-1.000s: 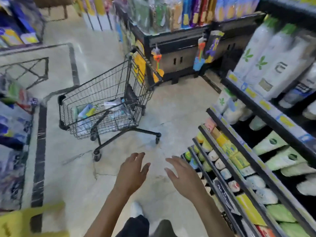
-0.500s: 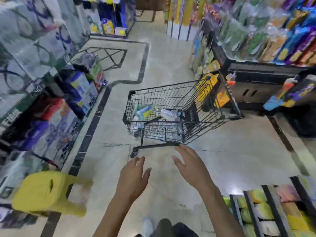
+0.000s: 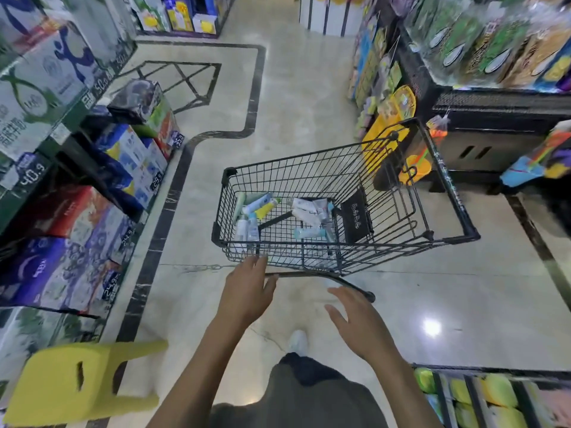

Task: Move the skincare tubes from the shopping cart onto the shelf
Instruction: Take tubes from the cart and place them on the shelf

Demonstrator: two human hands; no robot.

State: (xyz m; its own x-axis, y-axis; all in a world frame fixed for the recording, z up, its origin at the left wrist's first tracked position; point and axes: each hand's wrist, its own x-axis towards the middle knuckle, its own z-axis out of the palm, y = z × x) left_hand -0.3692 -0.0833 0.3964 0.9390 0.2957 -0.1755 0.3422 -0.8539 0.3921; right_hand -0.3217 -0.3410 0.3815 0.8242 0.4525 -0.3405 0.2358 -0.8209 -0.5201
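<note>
From the head camera I look down a shop aisle at a black wire shopping cart (image 3: 340, 211) standing on the pale tiled floor (image 3: 278, 118), its handle end toward the right. The skincare tubes (image 3: 278, 214) all lie loose on the cart's mesh bottom: one cluster of white, blue and yellow tubes at the left end, another of mostly white tubes nearer the middle, just left of the folded black child-seat flap (image 3: 355, 220).

My left hand (image 3: 247, 291) reaches toward the cart's near left corner, fingers straight and spread, holding nothing; its fingertips overlap the lower wire edge, though I cannot tell whether they actually touch it. My right hand (image 3: 361, 322) hovers lower and to the right, palm down, fingers relaxed and apart, also holding nothing, near the cart's bottom frame rail and apart from the basket.

In the near right corner is the edge of a shelf (image 3: 482, 396) with rows of green and yellow tube ends. A yellow plastic stool (image 3: 77, 381) sits on the near left. Stacked cartons with price tags (image 3: 77, 180) line the left side, and a dark display stand (image 3: 479, 128) with hanging goods rises on the far right behind the cart. A white shoe (image 3: 298, 341) shows between my arms.
</note>
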